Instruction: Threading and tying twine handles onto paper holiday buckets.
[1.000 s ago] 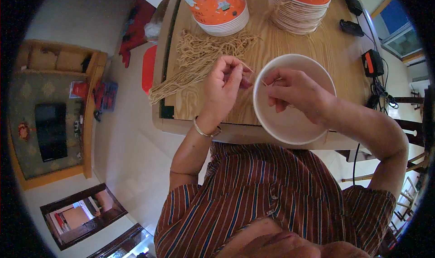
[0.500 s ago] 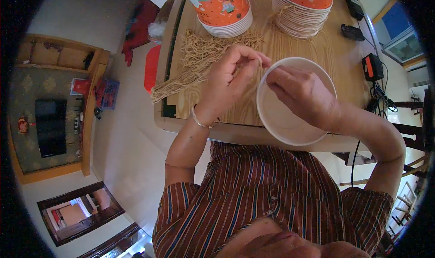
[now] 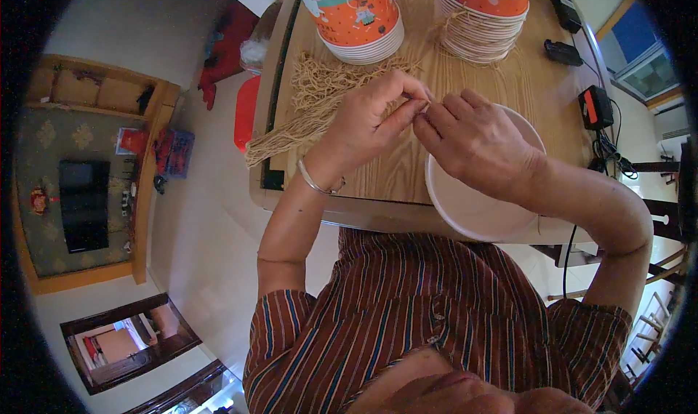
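My left hand [image 3: 374,116], a bangle on its wrist, is closed in a pinch with its fingertips against those of my right hand [image 3: 472,141]. My right hand is also closed, its fingers bent over the rim of a round white tub [image 3: 472,209] at the table's front edge. Whatever lies between the fingertips is too small to make out. Beyond my left forearm lies a bundle of beige twine strands [image 3: 280,139], loose and tangled at its far end.
Stacked orange-and-white paper tubs [image 3: 356,21] stand at the far side, beside another stack [image 3: 483,32] wound with twine. Black adapters [image 3: 561,52] and an orange-and-black box [image 3: 596,107] with cables line the right edge. A red stool [image 3: 247,112] stands left of the wooden table [image 3: 349,209].
My right hand has come up out of the white tub to its rim and met my left fingertips. The tub has shifted slightly right and toward me.
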{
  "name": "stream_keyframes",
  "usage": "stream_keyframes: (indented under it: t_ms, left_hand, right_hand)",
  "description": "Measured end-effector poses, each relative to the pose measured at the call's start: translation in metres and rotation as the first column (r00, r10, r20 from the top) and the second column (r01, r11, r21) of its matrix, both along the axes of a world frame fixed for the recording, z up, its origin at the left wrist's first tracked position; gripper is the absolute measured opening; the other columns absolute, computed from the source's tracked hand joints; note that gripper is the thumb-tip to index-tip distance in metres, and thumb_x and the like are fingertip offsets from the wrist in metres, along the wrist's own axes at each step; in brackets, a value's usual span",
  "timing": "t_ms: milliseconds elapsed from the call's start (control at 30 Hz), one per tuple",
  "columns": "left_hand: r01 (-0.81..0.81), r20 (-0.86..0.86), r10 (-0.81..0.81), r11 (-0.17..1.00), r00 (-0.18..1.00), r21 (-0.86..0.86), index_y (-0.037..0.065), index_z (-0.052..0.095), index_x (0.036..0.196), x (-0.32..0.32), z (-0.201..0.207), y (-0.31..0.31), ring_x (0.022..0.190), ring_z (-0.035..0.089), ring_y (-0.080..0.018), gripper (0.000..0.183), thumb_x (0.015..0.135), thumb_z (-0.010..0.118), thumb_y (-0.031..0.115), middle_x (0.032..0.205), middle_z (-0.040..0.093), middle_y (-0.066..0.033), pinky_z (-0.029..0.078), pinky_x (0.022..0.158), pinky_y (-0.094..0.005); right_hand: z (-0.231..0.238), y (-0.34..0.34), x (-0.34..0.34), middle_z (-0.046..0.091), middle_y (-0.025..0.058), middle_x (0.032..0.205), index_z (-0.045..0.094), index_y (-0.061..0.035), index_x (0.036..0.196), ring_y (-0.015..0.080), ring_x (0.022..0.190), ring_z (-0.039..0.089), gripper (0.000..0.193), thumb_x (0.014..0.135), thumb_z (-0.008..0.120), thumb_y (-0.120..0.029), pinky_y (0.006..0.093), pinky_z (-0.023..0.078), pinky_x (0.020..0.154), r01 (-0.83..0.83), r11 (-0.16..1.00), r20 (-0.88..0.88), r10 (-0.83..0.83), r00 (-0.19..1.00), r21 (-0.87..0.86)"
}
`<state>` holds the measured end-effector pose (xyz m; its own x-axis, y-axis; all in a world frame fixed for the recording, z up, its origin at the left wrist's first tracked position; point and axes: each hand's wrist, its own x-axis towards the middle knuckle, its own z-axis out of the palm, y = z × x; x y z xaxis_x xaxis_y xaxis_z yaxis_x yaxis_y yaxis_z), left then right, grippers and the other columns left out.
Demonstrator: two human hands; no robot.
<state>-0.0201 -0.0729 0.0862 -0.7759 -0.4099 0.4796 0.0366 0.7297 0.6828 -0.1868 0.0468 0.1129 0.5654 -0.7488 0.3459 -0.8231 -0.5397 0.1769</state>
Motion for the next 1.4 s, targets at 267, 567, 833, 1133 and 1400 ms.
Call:
stream_keyframes:
  t_ms: [267, 567, 833, 1133, 1400]
  left_hand:
    - [0.001, -0.019, -0.001, 1.000, 1.000, -0.028, 0.005, 0.057, 0.097, -0.002, 0.006, 0.003, 0.094, 0.063, -0.0226, 0.008, 0.091, 0.061, 0.006, 0.100, 0.063, -0.0081, 0.050, 0.084, -0.0328]
    - [-0.027, 0.006, 0.028, 0.998, 1.000, -0.060, 0.004, 0.058, 0.096, -0.002, 0.006, 0.003, 0.095, 0.063, -0.0201, 0.004, 0.092, 0.059, 0.006, 0.100, 0.064, -0.0079, 0.050, 0.085, -0.0317]
    - [-0.035, 0.003, 0.036, 0.995, 0.999, -0.096, 0.004, 0.058, 0.097, -0.003, 0.006, 0.002, 0.094, 0.063, -0.0199, 0.006, 0.092, 0.061, 0.006, 0.099, 0.064, -0.0079, 0.050, 0.084, -0.0316]
    - [-0.125, -0.125, 0.099, 0.966, 0.987, -0.227, 0.006, 0.060, 0.098, 0.019, -0.008, 0.040, 0.089, 0.061, -0.0285, 0.019, 0.079, 0.064, 0.001, 0.100, 0.059, -0.0109, 0.051, 0.074, -0.0357]
    - [0.105, 0.095, -0.060, 0.793, 0.994, -0.600, 0.014, 0.066, 0.104, 0.027, -0.022, 0.058, 0.097, 0.060, -0.0302, 0.038, 0.067, 0.074, 0.019, 0.115, 0.061, -0.0097, 0.053, 0.081, -0.0435]
  right_hand:
    - [0.003, -0.001, -0.001, 0.058, 0.0049, 0.076, 0.061, -0.0047, 0.087, 0.0200, 0.070, 0.060, 0.021, 0.074, 0.062, -0.020, 0.0333, 0.044, 0.065, 0.024, 0.999, -0.212, -0.031, 0.977, -0.034]
    - [0.020, 0.003, 0.004, 0.061, 0.0031, 0.073, 0.066, -0.0079, 0.080, 0.0193, 0.073, 0.064, 0.012, 0.074, 0.065, -0.018, 0.0339, 0.043, 0.061, 0.105, 0.986, -0.383, -0.048, 0.922, 0.129]
    - [0.030, 0.000, 0.014, 0.066, 0.0022, 0.073, 0.071, -0.0125, 0.077, 0.0204, 0.072, 0.067, 0.006, 0.073, 0.069, -0.016, 0.0333, 0.044, 0.054, 0.146, 0.960, -0.510, -0.003, 0.860, 0.240]
    - [0.035, 0.001, 0.007, 0.064, 0.0073, 0.077, 0.063, -0.0049, 0.085, 0.0203, 0.068, 0.067, 0.014, 0.076, 0.065, -0.015, 0.0343, 0.052, 0.057, 0.359, 0.878, -0.459, -0.189, 0.868, 0.316]
    - [0.038, -0.007, -0.008, 0.070, 0.0117, 0.078, 0.071, -0.0063, 0.078, 0.0294, 0.075, 0.071, 0.009, 0.073, 0.068, -0.013, 0.0401, 0.057, 0.063, 0.280, 0.866, -0.238, -0.194, 0.952, 0.415]
